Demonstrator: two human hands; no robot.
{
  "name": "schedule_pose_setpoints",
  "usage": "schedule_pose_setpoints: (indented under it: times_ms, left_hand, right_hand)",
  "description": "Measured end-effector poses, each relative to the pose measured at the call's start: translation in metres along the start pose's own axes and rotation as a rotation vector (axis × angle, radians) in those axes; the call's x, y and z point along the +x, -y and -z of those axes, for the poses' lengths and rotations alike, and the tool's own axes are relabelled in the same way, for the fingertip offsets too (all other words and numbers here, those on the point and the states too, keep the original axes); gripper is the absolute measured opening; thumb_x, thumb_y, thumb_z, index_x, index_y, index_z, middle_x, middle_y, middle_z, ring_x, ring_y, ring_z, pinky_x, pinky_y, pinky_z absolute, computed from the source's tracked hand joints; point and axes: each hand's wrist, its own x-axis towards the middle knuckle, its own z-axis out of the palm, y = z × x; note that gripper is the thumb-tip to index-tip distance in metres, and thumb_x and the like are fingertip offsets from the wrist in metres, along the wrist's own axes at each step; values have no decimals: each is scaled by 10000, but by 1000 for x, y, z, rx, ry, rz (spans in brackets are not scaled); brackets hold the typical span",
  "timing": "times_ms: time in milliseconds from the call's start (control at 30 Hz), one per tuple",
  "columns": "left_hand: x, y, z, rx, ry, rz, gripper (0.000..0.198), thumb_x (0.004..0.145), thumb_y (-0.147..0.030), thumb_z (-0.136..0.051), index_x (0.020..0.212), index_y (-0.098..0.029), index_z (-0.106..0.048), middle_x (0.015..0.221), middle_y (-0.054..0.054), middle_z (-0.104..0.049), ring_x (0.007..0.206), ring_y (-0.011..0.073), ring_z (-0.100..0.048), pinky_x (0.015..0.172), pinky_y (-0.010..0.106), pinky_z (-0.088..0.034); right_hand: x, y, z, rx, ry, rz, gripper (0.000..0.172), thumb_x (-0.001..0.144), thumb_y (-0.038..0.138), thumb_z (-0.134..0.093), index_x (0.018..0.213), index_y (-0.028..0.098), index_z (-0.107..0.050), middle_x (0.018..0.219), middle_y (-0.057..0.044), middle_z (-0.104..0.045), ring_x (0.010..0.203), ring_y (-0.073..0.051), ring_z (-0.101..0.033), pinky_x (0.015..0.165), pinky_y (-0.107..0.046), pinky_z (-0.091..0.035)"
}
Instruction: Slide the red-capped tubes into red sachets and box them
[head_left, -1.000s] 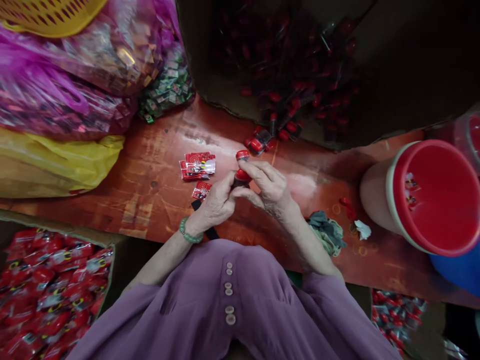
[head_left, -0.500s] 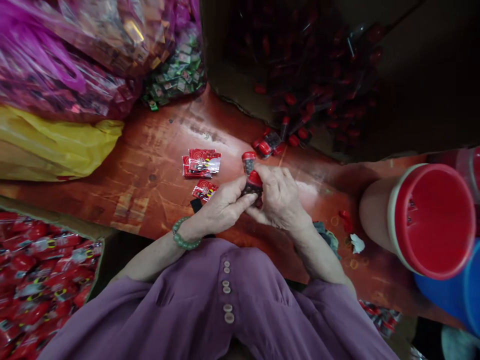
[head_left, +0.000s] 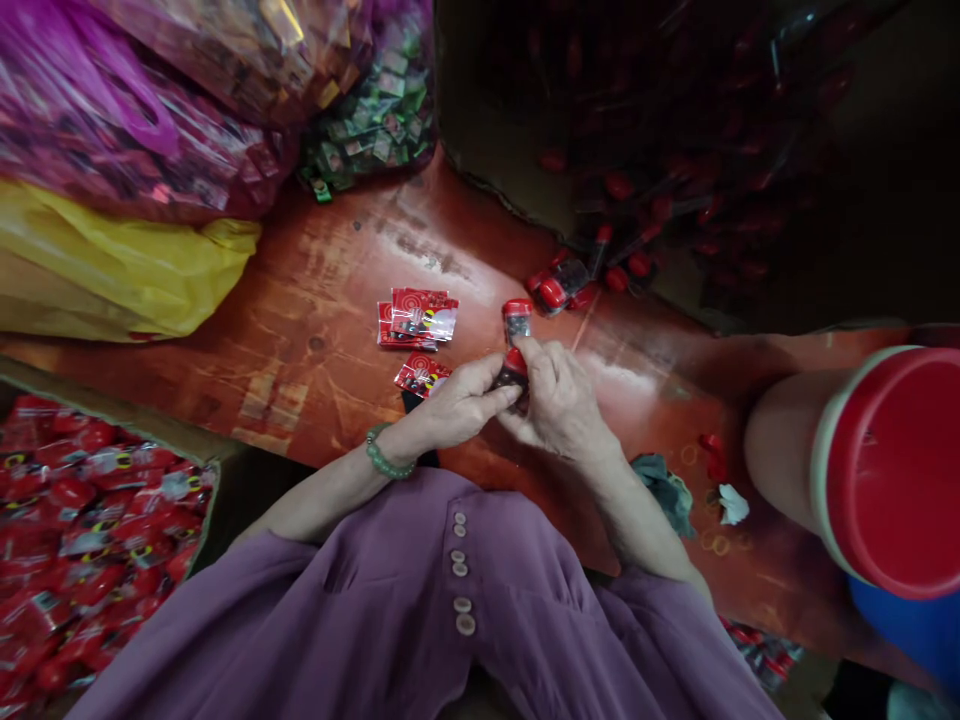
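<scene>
My left hand (head_left: 474, 402) pinches a small see-through container with a red cap (head_left: 514, 368) and dark contents between thumb and fingers. From the other side my right hand (head_left: 553, 395) grips the same container, with its thumb and index finger near the red cap. Just beyond my fingertips another red-capped container (head_left: 517, 318) rests on the table. To the left of my hands lie a small pile of red printed labels (head_left: 420, 318) and one apart, a red label (head_left: 421, 374) close to my left wrist. My fingers hide the container's lower part.
Several red-capped containers (head_left: 559, 285) lie by a dark cardboard box (head_left: 510, 205) of more. Plastic bags (head_left: 127, 270) stand back left; a carton (head_left: 210, 510) of red packets is at lower left. A red-lidded bucket (head_left: 900, 470), cloth (head_left: 664, 490) and white scrap (head_left: 732, 505) are at right.
The view has shifted, so most things on the table sit further right in the picture. Both hands keep hold of the container, with little change in their grip.
</scene>
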Motion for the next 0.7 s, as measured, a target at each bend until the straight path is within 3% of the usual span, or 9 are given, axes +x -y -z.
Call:
schedule_pose_setpoints:
  times_ms: [133, 200, 300, 400, 567, 700]
  left_hand:
    - [-9, -5, 11, 218, 18, -50, 283, 960, -388, -495, 1000, -158, -654, 956, 60, -706, 892, 194, -656, 847, 333, -540]
    - [-17, -9, 24, 478, -70, -132, 313, 969, -400, -506, 1081, -160, -672, 1048, 94, -723, 967, 223, -669, 911, 368, -535]
    - [-27, -8, 52, 913, -319, -240, 345, 940, -362, -578, 1199, -146, -649, 1238, 162, -670, 1149, 296, -608, 1040, 475, -475]
    - [-32, -1, 75, 1167, -347, -240, 338, 951, -324, -559, 1235, -154, -627, 1277, 163, -630, 1175, 305, -564, 1031, 506, -461]
    - [-50, 12, 74, 1247, -299, -316, 245, 956, -327, -559, 1115, -184, -679, 1043, 108, -643, 952, 238, -564, 854, 414, -499]
    - [-64, 22, 59, 1284, -156, -308, 227, 952, -272, -556, 1096, -151, -684, 1020, 131, -641, 926, 248, -547, 812, 399, -509]
  right_hand:
    - [-11, -5, -8, 306, -7, -176, 692, 802, 370, -633, 1419, 170, -393, 1133, -153, -632, 958, -292, -622, 797, -471, -560]
    - [-17, -10, -13, 627, -39, -339, 716, 787, 446, -680, 1415, 221, -422, 1196, -134, -630, 996, -277, -640, 841, -466, -562]
    - [-26, -15, -25, 1230, -99, -558, 704, 794, 625, -615, 1379, 256, -483, 1263, -124, -639, 937, -231, -679, 745, -388, -576]
    - [-30, -13, -34, 1628, -174, -668, 728, 739, 690, -605, 1318, 252, -550, 1291, -138, -655, 862, -203, -691, 644, -337, -565]
    - [-32, -3, -34, 1739, -206, -816, 690, 720, 713, -613, 1245, 267, -576, 1338, -142, -652, 969, -239, -722, 721, -407, -601]
    - [-36, 1, -35, 1689, -201, -986, 617, 783, 763, -523, 1124, 253, -597, 1176, -112, -733, 776, -208, -751, 619, -369, -601]
